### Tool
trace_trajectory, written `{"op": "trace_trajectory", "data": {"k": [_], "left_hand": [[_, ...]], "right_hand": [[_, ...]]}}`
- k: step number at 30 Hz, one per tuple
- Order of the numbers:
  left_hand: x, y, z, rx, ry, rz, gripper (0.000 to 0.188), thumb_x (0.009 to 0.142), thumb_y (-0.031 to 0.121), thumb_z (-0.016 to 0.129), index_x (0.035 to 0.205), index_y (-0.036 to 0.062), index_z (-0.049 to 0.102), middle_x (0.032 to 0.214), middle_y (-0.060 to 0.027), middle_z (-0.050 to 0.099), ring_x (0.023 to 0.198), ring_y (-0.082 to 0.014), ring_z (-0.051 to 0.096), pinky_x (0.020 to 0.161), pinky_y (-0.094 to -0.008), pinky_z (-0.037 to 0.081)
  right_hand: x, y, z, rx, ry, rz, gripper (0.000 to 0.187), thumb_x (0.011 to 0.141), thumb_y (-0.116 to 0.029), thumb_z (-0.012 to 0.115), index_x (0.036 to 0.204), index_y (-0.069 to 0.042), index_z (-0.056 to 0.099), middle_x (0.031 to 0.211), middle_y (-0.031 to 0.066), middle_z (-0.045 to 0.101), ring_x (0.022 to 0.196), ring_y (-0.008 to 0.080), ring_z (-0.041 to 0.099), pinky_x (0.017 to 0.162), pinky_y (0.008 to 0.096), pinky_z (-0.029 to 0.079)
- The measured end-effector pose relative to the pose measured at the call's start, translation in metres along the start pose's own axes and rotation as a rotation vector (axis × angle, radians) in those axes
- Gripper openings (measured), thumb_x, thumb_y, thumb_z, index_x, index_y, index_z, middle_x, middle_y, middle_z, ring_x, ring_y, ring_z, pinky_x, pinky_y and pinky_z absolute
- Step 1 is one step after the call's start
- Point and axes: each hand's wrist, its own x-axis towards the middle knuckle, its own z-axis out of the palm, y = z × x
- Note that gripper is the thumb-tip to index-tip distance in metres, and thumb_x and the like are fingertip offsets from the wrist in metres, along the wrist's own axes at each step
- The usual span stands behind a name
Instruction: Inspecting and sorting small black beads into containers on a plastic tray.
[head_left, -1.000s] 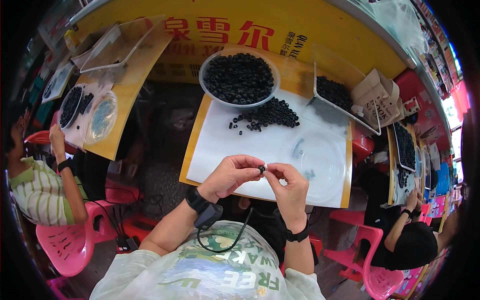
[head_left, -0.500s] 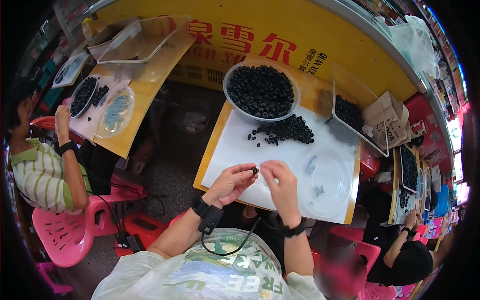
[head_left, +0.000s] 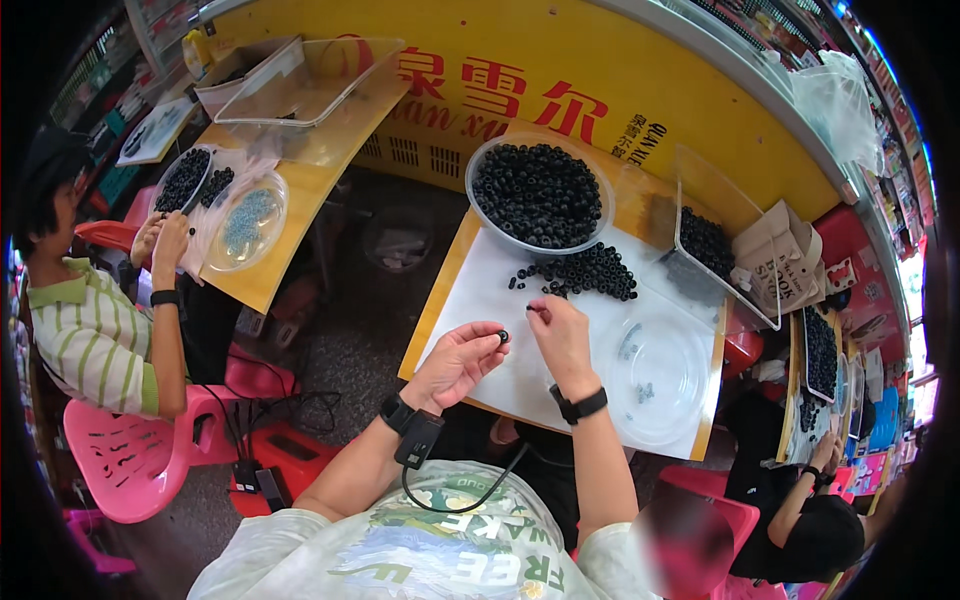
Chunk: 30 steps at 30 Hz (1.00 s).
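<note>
My left hand (head_left: 458, 368) pinches a small black ring-shaped part (head_left: 503, 336) between thumb and fingertips, above the near edge of the white sheet (head_left: 470, 285). My right hand (head_left: 562, 340) is just to its right and a little farther away. Its fingertips are closed on another small black part (head_left: 530, 308), partly covered by the fingers. Beyond it a loose heap of black parts (head_left: 590, 270) lies on the sheet, in front of a round clear bowl (head_left: 606, 215) full of them. Right of my right hand sits a shallow clear dish (head_left: 675, 372) with a few pale blue bits.
A clear bin (head_left: 755, 312) holding black parts stands at the table's right, beside a beige paper bag (head_left: 778, 258). To the left, a co-worker in a striped shirt (head_left: 100, 335) sits at another table (head_left: 262, 285). A second co-worker (head_left: 820, 535) works at the right.
My right hand has moved away from my left, toward the heap, and a dark part now shows at its fingertips. The left co-worker's hands have come together, and the view has shifted slightly.
</note>
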Motion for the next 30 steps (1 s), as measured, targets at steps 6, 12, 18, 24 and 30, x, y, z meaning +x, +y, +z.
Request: {"op": "trace_trajectory", "data": {"k": [6,12,18,24,30], "left_hand": [[0.006,-0.004,0.021,0.123,-0.046,0.015,0.021,0.095,0.001,0.067,0.115,0.0013,0.067,0.106,-0.0095,0.071,0.095,-0.0178,0.071,0.086,-0.0283,0.06],[0.009,-0.014,0.031,0.161,-0.084,-0.029,0.021,0.094,0.001,0.068,0.115,0.0009,0.067,0.106,-0.0091,0.071,0.094,-0.0168,0.071,0.088,-0.0288,0.06],[0.008,-0.016,0.034,0.2,-0.117,-0.043,0.02,0.095,0.002,0.068,0.115,0.0005,0.068,0.106,-0.0086,0.071,0.095,-0.0154,0.07,0.088,-0.0283,0.059],[0.006,-0.017,0.037,0.256,-0.159,-0.036,0.021,0.096,0.004,0.067,0.117,0.0003,0.069,0.105,-0.0082,0.071,0.094,-0.0138,0.068,0.087,-0.0277,0.057],[0.01,-0.018,0.03,0.317,-0.204,-0.041,0.024,0.096,0.006,0.069,0.12,0.0005,0.067,0.107,-0.0076,0.071,0.093,-0.0129,0.067,0.085,-0.0268,0.057]], "right_hand": [[-0.05,-0.053,-0.045,0.428,0.025,0.333,0.015,0.087,-0.005,0.074,0.1,0.001,0.074,0.085,0.0056,0.073,0.074,0.0082,0.067,0.068,0.0235,0.054],[-0.067,-0.069,-0.059,0.555,0.129,0.282,0.015,0.084,-0.001,0.077,0.099,0.001,0.074,0.087,0.0063,0.073,0.073,0.0094,0.067,0.068,0.0239,0.054],[-0.073,-0.064,-0.058,0.406,0.146,0.184,0.015,0.082,-0.002,0.08,0.095,0.0,0.073,0.088,0.0086,0.073,0.072,0.0131,0.069,0.068,0.0256,0.055],[-0.076,-0.066,-0.06,0.312,0.157,0.087,0.014,0.081,-0.002,0.08,0.093,0.001,0.073,0.088,0.0107,0.073,0.071,0.0157,0.069,0.066,0.0271,0.056],[-0.081,-0.066,-0.057,0.326,0.179,0.113,0.015,0.081,-0.003,0.081,0.092,0.001,0.072,0.086,0.0103,0.073,0.07,0.0159,0.069,0.067,0.0272,0.056]]}}
